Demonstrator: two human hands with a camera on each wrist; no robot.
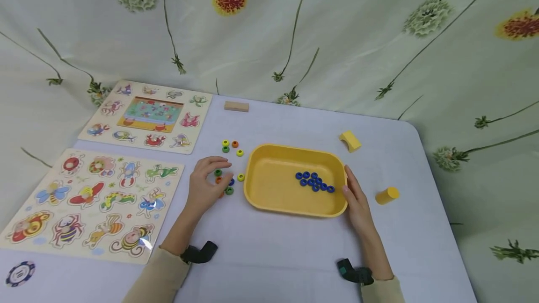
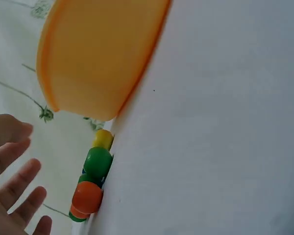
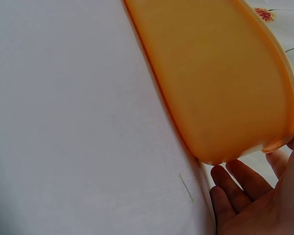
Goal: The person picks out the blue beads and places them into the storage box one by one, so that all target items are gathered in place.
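Observation:
A yellow plastic tray (image 1: 269,200) stands on the table with several blue beads (image 1: 311,182) grouped in its right half. My right hand (image 1: 357,198) holds the tray's right end, thumb at the rim and fingertips (image 3: 219,172) against the outer wall. Left of the tray, my left hand (image 1: 206,183) hovers over loose beads, thumb and index finger apart with nothing between them. Beneath and around it lie green beads (image 2: 98,162), orange beads (image 2: 87,197), a blue bead (image 1: 231,182) and yellow beads (image 1: 240,177), some partly hidden by the hand.
Two picture puzzle boards lie at the left, one with insects (image 1: 141,172) and one with sea animals (image 1: 191,141). A wooden block (image 1: 236,106) sits at the back. To the right are a yellow arch block (image 1: 351,141) and a yellow cylinder (image 1: 386,196). A poker chip (image 1: 20,273) lies front left.

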